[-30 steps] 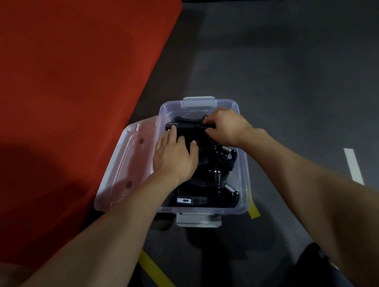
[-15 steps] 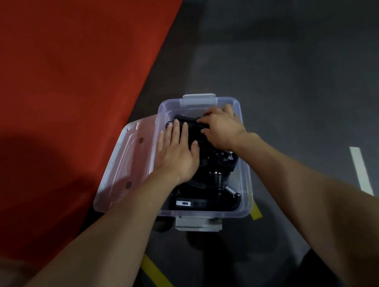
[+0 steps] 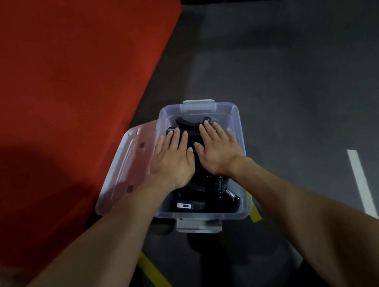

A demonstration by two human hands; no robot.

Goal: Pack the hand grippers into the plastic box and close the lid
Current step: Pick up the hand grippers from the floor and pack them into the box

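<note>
Head view: black, spring-fitted hand grippers [image 3: 203,189] fill clear plastic box [image 3: 235,123] — both hands' grip flat, wide.

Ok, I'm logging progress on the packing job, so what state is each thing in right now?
Plastic box: open, upright on the floor.
Lid: off, lying beside the box against the red surface.
Hand grippers: inside the box.
Left hand: flat, pressing on the grippers.
Right hand: flat, pressing on the grippers.
</note>
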